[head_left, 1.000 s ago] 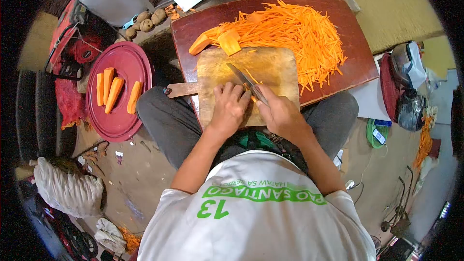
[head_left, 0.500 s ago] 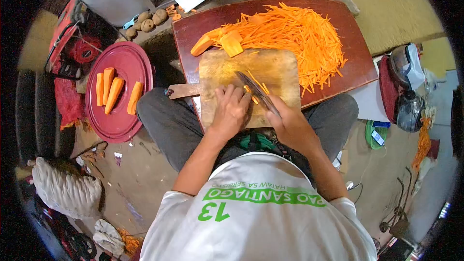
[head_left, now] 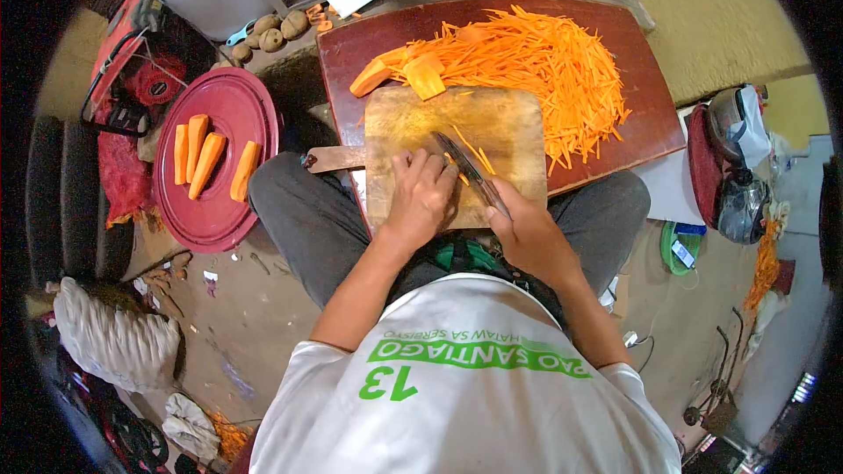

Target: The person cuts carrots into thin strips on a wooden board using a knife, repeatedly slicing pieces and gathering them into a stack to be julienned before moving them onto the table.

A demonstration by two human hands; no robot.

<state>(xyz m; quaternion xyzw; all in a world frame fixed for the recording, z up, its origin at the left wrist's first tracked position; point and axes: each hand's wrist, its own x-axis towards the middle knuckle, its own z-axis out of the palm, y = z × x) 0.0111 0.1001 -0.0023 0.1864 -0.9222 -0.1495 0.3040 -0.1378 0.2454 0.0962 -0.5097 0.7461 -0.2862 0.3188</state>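
My right hand [head_left: 525, 221] is closed round the handle of a knife [head_left: 471, 172], its dark blade slanting across the wooden cutting board [head_left: 408, 118]. Beside the blade, my left hand [head_left: 423, 191] presses curled fingers down on a piece of carrot, mostly hidden under them. Thin carrot strips [head_left: 474, 151] lie on the board just right of the blade. Beyond the board, a large heap of shredded carrot [head_left: 562, 70] covers much of the dark red table [head_left: 645, 114]. Two larger cut carrot chunks [head_left: 425, 76] rest at the heap's left end.
On the left, a red round lid [head_left: 219, 228] carries several peeled carrots [head_left: 207, 165]. Brown round vegetables [head_left: 270, 39] lie by the table's far left corner. A green basket [head_left: 676, 250] holding a phone stands right of my knee. A white sack [head_left: 114, 333] lies lower left.
The knife and both hands stay nearly in place over the board, with only a slight shift of the blade. The whole view has moved a little.
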